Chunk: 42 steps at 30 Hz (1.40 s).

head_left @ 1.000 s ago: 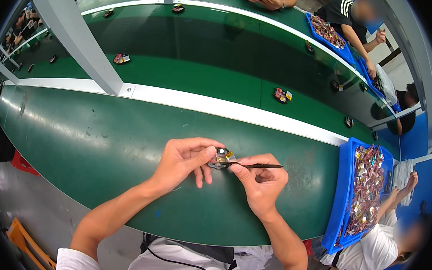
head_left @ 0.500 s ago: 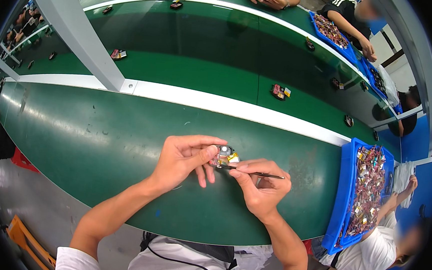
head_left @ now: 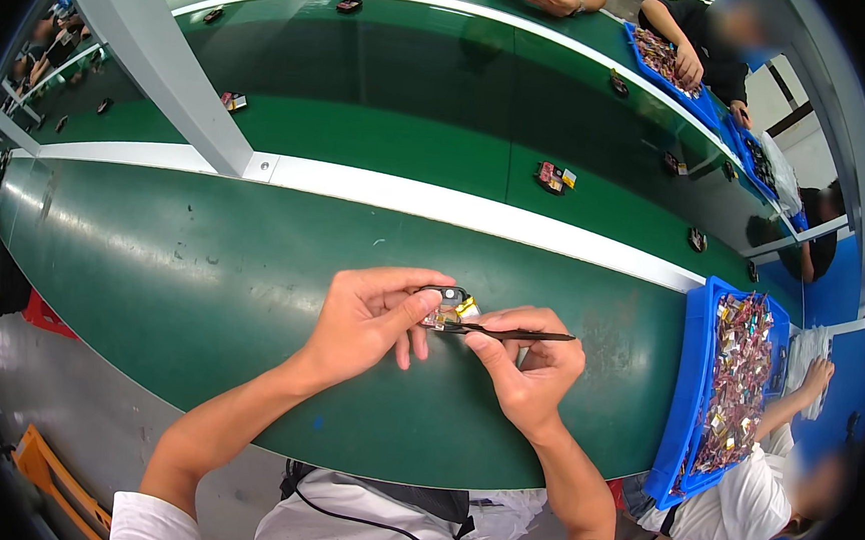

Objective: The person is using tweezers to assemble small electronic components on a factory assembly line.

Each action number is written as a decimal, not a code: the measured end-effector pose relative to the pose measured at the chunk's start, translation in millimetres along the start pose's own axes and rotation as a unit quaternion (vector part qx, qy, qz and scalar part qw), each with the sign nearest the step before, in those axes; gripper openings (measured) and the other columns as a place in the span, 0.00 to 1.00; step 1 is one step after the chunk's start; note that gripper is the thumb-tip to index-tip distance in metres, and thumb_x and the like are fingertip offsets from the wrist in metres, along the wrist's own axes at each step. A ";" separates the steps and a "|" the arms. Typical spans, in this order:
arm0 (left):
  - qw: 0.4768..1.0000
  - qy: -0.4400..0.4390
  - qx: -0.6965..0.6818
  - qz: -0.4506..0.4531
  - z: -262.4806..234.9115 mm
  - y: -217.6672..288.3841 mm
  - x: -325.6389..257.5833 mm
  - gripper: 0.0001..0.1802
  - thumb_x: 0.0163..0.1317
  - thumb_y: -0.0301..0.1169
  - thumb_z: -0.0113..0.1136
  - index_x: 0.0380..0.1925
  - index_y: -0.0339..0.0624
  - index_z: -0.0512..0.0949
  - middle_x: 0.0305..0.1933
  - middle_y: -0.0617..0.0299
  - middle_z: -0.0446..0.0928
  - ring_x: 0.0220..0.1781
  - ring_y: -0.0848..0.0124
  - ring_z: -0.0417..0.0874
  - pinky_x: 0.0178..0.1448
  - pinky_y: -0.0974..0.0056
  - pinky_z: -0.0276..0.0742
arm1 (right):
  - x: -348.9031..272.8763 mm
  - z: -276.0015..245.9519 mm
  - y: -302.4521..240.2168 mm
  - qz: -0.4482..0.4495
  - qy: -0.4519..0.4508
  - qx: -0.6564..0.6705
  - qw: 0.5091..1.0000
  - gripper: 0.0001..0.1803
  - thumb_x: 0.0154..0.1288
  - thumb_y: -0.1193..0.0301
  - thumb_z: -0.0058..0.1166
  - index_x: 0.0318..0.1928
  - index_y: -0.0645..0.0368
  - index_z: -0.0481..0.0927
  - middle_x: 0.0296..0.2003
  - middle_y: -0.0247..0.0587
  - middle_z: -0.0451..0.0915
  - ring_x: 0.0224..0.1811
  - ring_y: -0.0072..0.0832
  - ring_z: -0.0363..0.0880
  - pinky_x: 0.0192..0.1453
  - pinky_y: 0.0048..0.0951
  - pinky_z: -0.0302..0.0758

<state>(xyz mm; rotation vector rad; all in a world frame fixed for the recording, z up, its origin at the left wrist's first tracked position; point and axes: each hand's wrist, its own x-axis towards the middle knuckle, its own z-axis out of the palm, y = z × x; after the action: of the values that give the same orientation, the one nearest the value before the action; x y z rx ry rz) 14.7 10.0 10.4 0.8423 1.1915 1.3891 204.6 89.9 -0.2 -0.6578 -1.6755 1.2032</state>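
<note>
Black-cased electronic unit (head_left: 459,296) at dial centre, above the green worktop (head_left: 201,284), held off the surface. Case open toward the camera: round pale spot on top, clear and yellow parts within; finer detail too small to read.

Left hand (head_left: 359,320), from 8 o'clock: thumb and index clamped on the unit's near side, lower fingers curled loosely beneath. Right hand (head_left: 528,372), from 4 o'clock: thumb and fingertips pinched together on a slim dark tool (head_left: 543,335), tip at the unit's lower edge. Contact of tip cannot be told.

Containers. Blue tray (head_left: 683,393) at 3 to 4 o'clock, on the worktop: heaped with small parts (head_left: 738,372), reddish wires tangled with white and yellowish bits. Far blue tray (head_left: 674,92) at 1 o'clock, across the belt (head_left: 431,150): similar reddish heap, co-worker's hand (head_left: 688,65) over it. Next to it, toward 2 o'clock, another blue tray (head_left: 737,141): dark pieces, white plastic bag (head_left: 779,169) alongside.

On the belt, 1 o'clock: wired unit (head_left: 551,176) with yellow-and-white piece. Dark unit (head_left: 696,239) past 2 o'clock.
</note>
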 end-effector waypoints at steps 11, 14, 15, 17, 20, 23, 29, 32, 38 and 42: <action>1.000 0.009 0.001 0.001 2.0 -3.7 0.6 0.14 0.74 0.26 0.60 0.55 0.29 0.82 0.38 0.54 0.86 0.26 0.73 0.84 0.23 0.71 0.78 | 4.6 -0.8 -1.9 -0.125 -0.052 -0.078 0.988 0.10 0.52 0.82 0.75 0.34 0.60 0.86 0.33 0.42 0.90 0.11 0.13 0.66 0.17 0.18 0.61; 1.000 0.010 0.016 0.007 1.6 -6.0 0.3 0.14 0.74 0.26 0.60 0.55 0.29 0.83 0.37 0.55 0.86 0.26 0.74 0.84 0.24 0.71 0.78 | 6.3 0.9 -2.7 -0.144 -0.057 -0.079 0.985 0.11 0.51 0.83 0.74 0.34 0.59 0.86 0.32 0.42 0.91 0.11 0.14 0.67 0.17 0.19 0.62; 1.000 0.011 0.027 0.012 1.4 -6.7 0.1 0.14 0.74 0.26 0.60 0.55 0.29 0.83 0.37 0.55 0.85 0.26 0.74 0.84 0.24 0.72 0.77 | 6.5 0.8 -3.7 -0.144 -0.057 -0.079 0.985 0.11 0.51 0.83 0.74 0.34 0.59 0.86 0.32 0.42 0.91 0.11 0.14 0.67 0.17 0.19 0.62; 1.000 0.009 0.027 0.010 1.6 -6.5 0.0 0.14 0.74 0.26 0.60 0.55 0.29 0.83 0.37 0.55 0.85 0.26 0.74 0.84 0.24 0.72 0.78 | 6.9 0.1 -5.4 -0.131 -0.060 -0.085 0.986 0.10 0.51 0.83 0.74 0.33 0.58 0.86 0.31 0.42 0.90 0.12 0.15 0.69 0.17 0.18 0.63; 1.000 0.005 0.023 -0.006 1.0 -5.5 1.0 0.14 0.74 0.25 0.59 0.55 0.29 0.83 0.36 0.54 0.86 0.25 0.73 0.85 0.24 0.71 0.79 | 6.0 -0.8 -3.8 -0.125 -0.062 -0.076 0.987 0.09 0.52 0.83 0.73 0.32 0.58 0.88 0.31 0.40 0.90 0.13 0.16 0.73 0.17 0.19 0.64; 0.999 -0.007 0.026 -0.027 -1.8 -2.8 3.4 0.14 0.73 0.23 0.60 0.55 0.28 0.82 0.34 0.53 0.86 0.25 0.73 0.85 0.24 0.71 0.80 | 4.9 0.3 -2.4 -0.150 -0.066 -0.092 0.982 0.10 0.51 0.84 0.72 0.33 0.57 0.89 0.30 0.38 0.90 0.16 0.19 0.77 0.19 0.20 0.67; 0.997 0.021 0.064 -0.025 6.5 -3.7 0.2 0.15 0.70 0.22 0.64 0.55 0.29 0.82 0.30 0.57 0.85 0.24 0.76 0.83 0.25 0.71 0.78 | 2.6 -2.1 -1.3 -0.244 -0.082 -0.196 0.946 0.15 0.42 0.86 0.69 0.33 0.56 0.89 0.33 0.35 0.91 0.20 0.22 0.81 0.21 0.22 0.65; 0.994 0.058 0.093 -0.013 11.8 -4.8 -2.0 0.15 0.69 0.23 0.66 0.53 0.30 0.83 0.29 0.58 0.84 0.23 0.78 0.82 0.24 0.71 0.77 | 2.8 -1.1 -2.1 -0.258 -0.082 -0.216 0.938 0.16 0.40 0.86 0.68 0.32 0.56 0.88 0.34 0.34 0.91 0.20 0.22 0.81 0.20 0.22 0.63; 0.988 0.108 0.112 0.019 21.4 -12.9 -2.9 0.12 0.70 0.22 0.64 0.51 0.29 0.83 0.26 0.59 0.83 0.22 0.78 0.81 0.22 0.71 0.76 | 2.5 1.4 4.6 -0.244 -0.065 -0.185 0.950 0.15 0.43 0.86 0.69 0.32 0.55 0.88 0.32 0.34 0.90 0.21 0.22 0.82 0.20 0.23 0.63; 0.988 0.113 0.107 0.018 22.8 -14.8 -2.4 0.11 0.71 0.22 0.61 0.50 0.29 0.83 0.25 0.58 0.83 0.21 0.79 0.81 0.21 0.71 0.75 | 3.4 1.8 0.5 -0.228 -0.068 -0.184 0.954 0.13 0.45 0.85 0.70 0.32 0.55 0.88 0.31 0.33 0.90 0.22 0.23 0.82 0.20 0.23 0.63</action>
<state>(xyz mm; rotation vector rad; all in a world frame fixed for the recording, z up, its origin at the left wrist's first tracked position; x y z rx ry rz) 40.6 11.3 2.2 0.8738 1.5267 1.4316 201.5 92.1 0.5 -0.3769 -2.0520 0.6240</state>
